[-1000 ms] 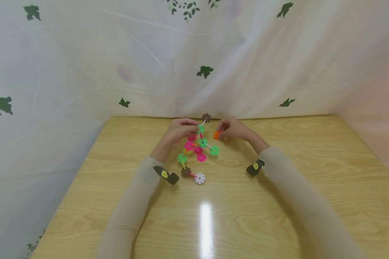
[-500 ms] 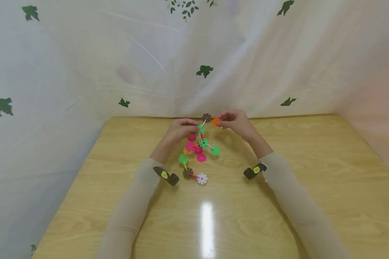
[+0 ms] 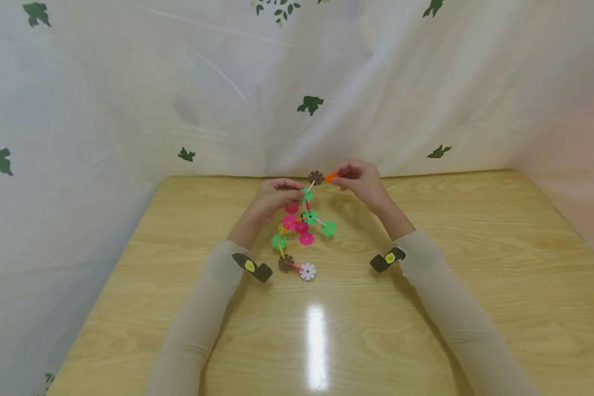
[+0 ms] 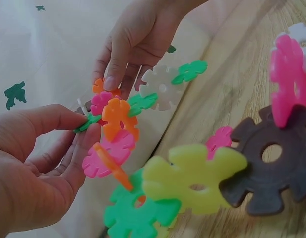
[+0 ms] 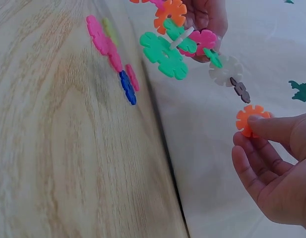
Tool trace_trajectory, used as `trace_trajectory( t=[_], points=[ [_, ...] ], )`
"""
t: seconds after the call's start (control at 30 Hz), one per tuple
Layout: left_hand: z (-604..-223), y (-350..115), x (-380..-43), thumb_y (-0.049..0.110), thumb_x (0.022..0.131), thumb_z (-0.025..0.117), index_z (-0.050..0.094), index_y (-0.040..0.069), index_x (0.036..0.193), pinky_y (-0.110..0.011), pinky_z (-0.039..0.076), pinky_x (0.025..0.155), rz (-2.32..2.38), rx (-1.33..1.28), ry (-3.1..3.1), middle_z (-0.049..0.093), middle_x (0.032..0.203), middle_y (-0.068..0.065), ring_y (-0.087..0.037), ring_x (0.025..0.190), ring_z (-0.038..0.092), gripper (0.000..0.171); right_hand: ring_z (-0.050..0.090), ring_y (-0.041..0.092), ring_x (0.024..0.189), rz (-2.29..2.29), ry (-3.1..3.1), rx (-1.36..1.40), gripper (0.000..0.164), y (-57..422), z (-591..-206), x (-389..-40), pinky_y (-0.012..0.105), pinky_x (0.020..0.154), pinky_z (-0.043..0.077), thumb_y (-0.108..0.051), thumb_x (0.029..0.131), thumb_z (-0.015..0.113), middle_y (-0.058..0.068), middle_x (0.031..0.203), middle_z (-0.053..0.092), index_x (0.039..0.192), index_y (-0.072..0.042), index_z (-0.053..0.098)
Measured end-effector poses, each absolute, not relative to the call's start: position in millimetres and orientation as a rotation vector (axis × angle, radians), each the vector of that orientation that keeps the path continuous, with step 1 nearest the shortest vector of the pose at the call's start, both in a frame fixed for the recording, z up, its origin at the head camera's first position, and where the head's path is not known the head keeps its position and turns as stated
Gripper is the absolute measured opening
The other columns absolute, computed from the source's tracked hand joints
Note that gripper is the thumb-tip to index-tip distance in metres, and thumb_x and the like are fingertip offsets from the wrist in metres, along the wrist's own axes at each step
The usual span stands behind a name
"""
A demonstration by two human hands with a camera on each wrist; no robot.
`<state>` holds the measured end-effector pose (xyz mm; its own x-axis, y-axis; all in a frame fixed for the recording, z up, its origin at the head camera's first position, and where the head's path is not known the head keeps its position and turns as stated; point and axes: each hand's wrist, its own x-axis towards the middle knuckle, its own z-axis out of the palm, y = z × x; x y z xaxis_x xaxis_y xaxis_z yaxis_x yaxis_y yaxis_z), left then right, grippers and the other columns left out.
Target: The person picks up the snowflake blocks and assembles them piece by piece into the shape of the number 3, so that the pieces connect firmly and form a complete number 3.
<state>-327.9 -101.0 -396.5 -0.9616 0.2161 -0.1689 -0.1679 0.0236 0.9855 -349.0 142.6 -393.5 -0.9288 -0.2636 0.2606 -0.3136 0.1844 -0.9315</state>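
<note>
My left hand [image 3: 273, 201] pinches a green notched disc [image 4: 88, 123] within a branching chain of interlocking plastic snowflake discs. Between thumb and fingertips, my right hand [image 3: 365, 182] holds an orange snowflake disc [image 5: 243, 118]. That disc is beside the brown disc [image 5: 239, 90] at the chain's far end; whether their slots engage, I cannot tell. A white disc [image 5: 226, 71] joins the brown one to the green one. Toward me the chain runs down through pink, orange, green and yellow discs to another brown disc [image 3: 286, 263] and a white disc [image 3: 307, 271].
Under the chain, pink discs [image 5: 100, 35] and a blue disc [image 5: 128, 88] lie on the wooden table [image 3: 376, 330]. A pale curtain [image 3: 376, 99] with green leaf and bird shapes hangs along the table's back edge, close behind both hands.
My right hand has moved up and slightly left, bringing the orange disc from right of the chain to the brown end disc. The left hand keeps its grip almost in place.
</note>
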Motion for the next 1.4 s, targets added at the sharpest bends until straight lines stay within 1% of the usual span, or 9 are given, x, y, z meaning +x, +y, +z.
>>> trace_trajectory(
  t=[0.17,0.27,0.43,0.63,0.77,0.9,1.17,1.27,1.4],
  points=[
    [-396.0,-101.9,-327.5,0.0,0.092,0.072,0.067,-0.005,0.117,-0.056,0.05,0.106,2.016,0.076,2.038,0.072,0.089,-0.002,-0.022,0.083,0.074,0.026,0.069,0.014,0.083,1.895,-2.384,0.594,0.02,141.6,-394.6,-351.2,0.027,0.073,0.06,-0.005,0.093,0.073,0.0,0.092,0.073,0.106,0.01,0.068],
    [-395.3,-102.3,-327.0,0.0,0.091,0.072,0.066,-0.003,0.122,-0.057,0.051,0.105,2.009,0.109,2.054,0.072,0.093,-0.002,-0.022,0.083,0.074,0.032,0.068,0.015,0.083,1.907,-2.375,0.592,0.02,140.8,-393.9,-351.4,0.027,0.073,0.059,-0.003,0.092,0.073,0.005,0.094,0.073,0.106,0.011,0.068],
    [-393.6,-102.3,-326.0,-0.001,0.091,0.07,0.064,0.002,0.133,-0.044,0.059,0.086,2.005,0.164,2.07,0.071,0.092,-0.001,-0.017,0.075,0.071,0.042,0.069,0.02,0.085,1.916,-2.358,0.59,0.019,139.8,-391.8,-350.9,0.028,0.075,0.06,-0.002,0.092,0.073,0.012,0.098,0.074,0.105,0.012,0.067],
    [-393.1,-102.0,-325.9,-0.002,0.092,0.069,0.062,0.001,0.136,-0.03,0.052,0.069,2.018,0.181,2.035,0.069,0.084,-0.001,-0.013,0.067,0.065,0.045,0.069,0.017,0.083,1.933,-2.33,0.6,0.02,138.9,-391.7,-350.4,0.03,0.077,0.061,-0.001,0.092,0.072,0.005,0.093,0.073,0.106,0.013,0.067],
    [-393.3,-102.7,-326.4,0.0,0.093,0.069,0.063,0.002,0.135,-0.032,0.05,0.07,1.991,0.178,2.05,0.069,0.084,-0.002,-0.016,0.069,0.064,0.043,0.068,0.011,0.081,1.933,-2.318,0.597,0.021,138.3,-392.2,-349.7,0.029,0.077,0.061,-0.001,0.092,0.073,0.005,0.093,0.072,0.106,0.013,0.067],
    [-393.9,-103.6,-327.0,0.002,0.094,0.068,0.064,0.006,0.134,-0.035,0.055,0.076,1.935,0.186,2.096,0.068,0.087,-0.001,-0.017,0.073,0.066,0.041,0.069,0.014,0.082,1.951,-2.305,0.601,0.021,137.3,-392.8,-349.0,0.025,0.076,0.061,-0.001,0.091,0.073,0.007,0.093,0.072,0.105,0.013,0.067],
    [-397.0,-102.1,-327.1,0.01,0.096,0.065,0.065,0.009,0.134,-0.029,0.054,0.073,1.897,0.202,2.115,0.065,0.092,-0.001,-0.02,0.08,0.063,0.038,0.067,0.015,0.079,1.97,-2.308,0.607,0.005,135.7,-394.6,-348.7,0.02,0.072,0.058,0.003,0.091,0.072,-0.001,0.087,0.071,0.096,0.003,0.072],
    [-397.7,-99.5,-327.2,0.019,0.098,0.067,0.067,0.01,0.13,-0.032,0.059,0.078,1.877,0.163,2.14,0.064,0.092,0.002,-0.016,0.081,0.064,0.033,0.066,0.01,0.078,1.958,-2.323,0.62,0.006,135.5,-395.4,-348.6,0.02,0.072,0.058,0.004,0.091,0.072,-0.003,0.087,0.071,0.097,0.004,0.071],
    [-398.6,-96.4,-327.4,0.025,0.099,0.068,0.068,0.007,0.126,-0.038,0.057,0.084,1.87,0.115,2.155,0.065,0.092,0.004,-0.011,0.078,0.061,0.033,0.066,0.009,0.078,1.949,-2.352,0.642,0.012,133.9,-395.8,-348.4,0.02,0.071,0.057,0.005,0.091,0.071,-0.003,0.089,0.071,0.101,0.011,0.069]
  ],
)
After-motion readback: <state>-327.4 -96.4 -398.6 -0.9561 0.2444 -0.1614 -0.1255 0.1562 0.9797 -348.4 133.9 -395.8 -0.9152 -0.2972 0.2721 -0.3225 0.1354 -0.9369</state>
